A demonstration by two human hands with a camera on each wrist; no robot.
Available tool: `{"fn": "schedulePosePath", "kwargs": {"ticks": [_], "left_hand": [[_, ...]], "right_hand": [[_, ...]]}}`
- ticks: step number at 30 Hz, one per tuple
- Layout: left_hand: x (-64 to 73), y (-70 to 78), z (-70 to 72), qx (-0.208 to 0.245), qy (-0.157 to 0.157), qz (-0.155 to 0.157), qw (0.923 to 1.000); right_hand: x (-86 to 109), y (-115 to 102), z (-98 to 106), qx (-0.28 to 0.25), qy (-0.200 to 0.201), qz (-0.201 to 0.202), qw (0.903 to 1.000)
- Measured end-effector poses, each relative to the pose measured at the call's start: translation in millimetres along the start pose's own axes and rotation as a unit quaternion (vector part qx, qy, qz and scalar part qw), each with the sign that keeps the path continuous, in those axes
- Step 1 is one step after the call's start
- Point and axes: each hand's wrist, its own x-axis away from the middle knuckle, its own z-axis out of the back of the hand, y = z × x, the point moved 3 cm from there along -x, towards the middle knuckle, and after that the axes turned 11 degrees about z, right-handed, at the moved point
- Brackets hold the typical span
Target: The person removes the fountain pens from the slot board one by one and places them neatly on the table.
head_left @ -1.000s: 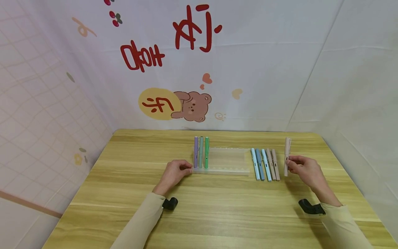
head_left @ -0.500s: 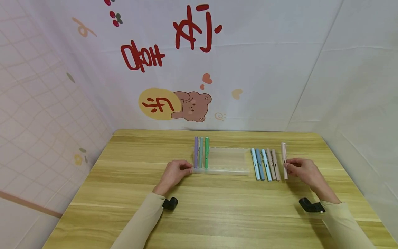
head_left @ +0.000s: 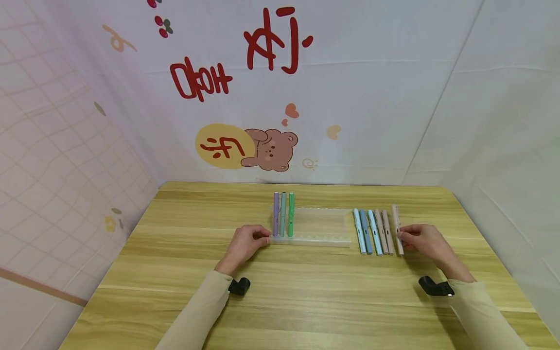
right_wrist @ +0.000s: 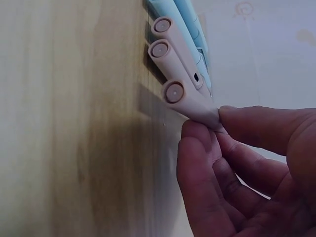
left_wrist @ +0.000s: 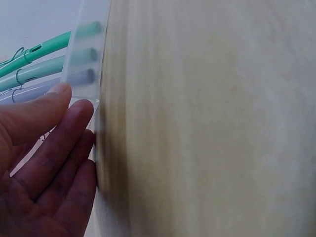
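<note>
Right grip pinches a pink pen, left grip pinches the clear rack; probably extending the pen row, so next just needs a gentle letting-go.

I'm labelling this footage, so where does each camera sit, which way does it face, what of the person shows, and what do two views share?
Head: worn on the head, facing forward and down over the table; left hand, right hand and sleeves show.
Left wrist: worn there, facing one end of the clear rack; only the left hand shows.
Right wrist: worn there, facing the held pale pink pen; only the right hand shows.
Shared: head and left wrist both show the green pen.
</note>
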Motion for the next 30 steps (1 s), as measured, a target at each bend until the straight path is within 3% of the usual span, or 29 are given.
{"fn": "schedulePosePath", "kwargs": {"ticks": [7,30], "left_hand": [[-0.2,0.8,0.8,0.001,-0.001,0.002,1.0000],[-0.2,0.0,0.6,0.006,-0.005,0.004,1.0000]], "right_hand": [[-1.7,2.3,0.0,-0.016,-0.015,-0.007,0.9997],[-9.0,0.6,5.1,0.012,-0.037,-0.027,0.9989]]}}
